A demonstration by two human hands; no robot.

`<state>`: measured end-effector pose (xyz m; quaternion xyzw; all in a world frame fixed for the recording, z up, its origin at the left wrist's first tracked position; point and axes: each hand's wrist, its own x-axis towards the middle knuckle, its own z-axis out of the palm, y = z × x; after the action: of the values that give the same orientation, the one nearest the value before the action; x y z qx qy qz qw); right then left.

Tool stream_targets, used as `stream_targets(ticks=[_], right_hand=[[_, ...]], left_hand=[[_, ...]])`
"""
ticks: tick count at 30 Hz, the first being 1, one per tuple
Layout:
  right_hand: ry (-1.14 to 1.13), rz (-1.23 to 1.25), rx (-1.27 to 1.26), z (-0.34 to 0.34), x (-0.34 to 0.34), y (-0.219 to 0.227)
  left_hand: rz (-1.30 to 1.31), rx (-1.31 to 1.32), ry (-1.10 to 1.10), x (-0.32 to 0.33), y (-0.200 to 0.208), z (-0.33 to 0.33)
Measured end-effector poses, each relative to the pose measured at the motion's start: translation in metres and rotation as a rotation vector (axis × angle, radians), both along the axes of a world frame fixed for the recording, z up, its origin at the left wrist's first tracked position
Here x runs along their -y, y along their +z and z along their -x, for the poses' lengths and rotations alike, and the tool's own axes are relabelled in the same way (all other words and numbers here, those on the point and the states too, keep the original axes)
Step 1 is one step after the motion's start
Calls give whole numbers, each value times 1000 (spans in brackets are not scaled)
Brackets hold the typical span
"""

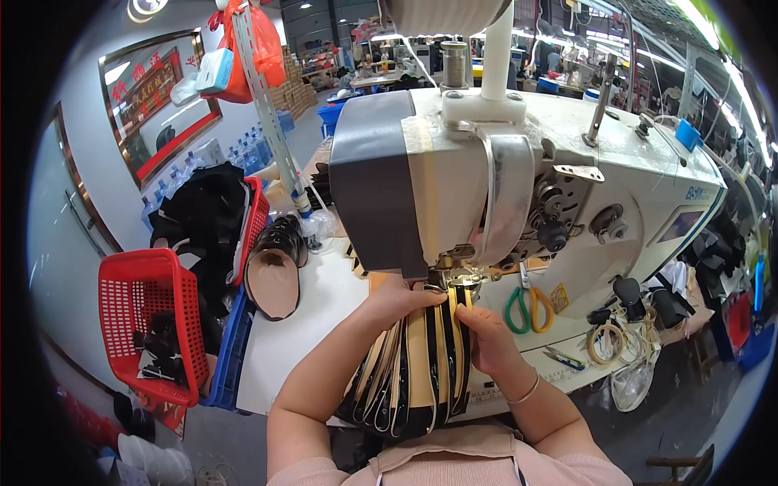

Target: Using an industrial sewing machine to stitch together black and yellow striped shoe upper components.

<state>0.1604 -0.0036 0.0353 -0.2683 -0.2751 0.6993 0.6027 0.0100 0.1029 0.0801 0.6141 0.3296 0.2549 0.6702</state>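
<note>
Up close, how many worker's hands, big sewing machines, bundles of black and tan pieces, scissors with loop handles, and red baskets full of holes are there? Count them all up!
Hands: 2 (left hand, right hand)
Sewing machine: 1
Bundle of black and tan pieces: 1
Scissors: 1
Red baskets: 2 (front basket, back basket)
Total: 7

At left, a red basket (188, 324) holds dark scraps (162, 348), water bottles (258, 152) stand, a red bag (267, 57) hangs; at right, a tape roll (592, 344) lies.
</note>
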Motion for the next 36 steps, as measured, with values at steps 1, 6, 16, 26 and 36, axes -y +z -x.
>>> stream_targets(ticks=[1, 6, 16, 26, 36], right_hand=[[-3, -8, 9, -1, 0, -1], [23, -2, 44, -7, 3, -5], [139, 141, 517, -22, 88, -48], [30, 209, 572, -1, 105, -29], [25, 130, 339, 4, 119, -30]], left_hand=[[-86, -17, -4, 1, 2, 0], [-318, -29, 26, 0, -5, 2], [-1226, -452, -63, 130, -48, 29], [-1541, -336, 309, 156, -91, 30], [-1606, -192, 275, 167, -65, 35]])
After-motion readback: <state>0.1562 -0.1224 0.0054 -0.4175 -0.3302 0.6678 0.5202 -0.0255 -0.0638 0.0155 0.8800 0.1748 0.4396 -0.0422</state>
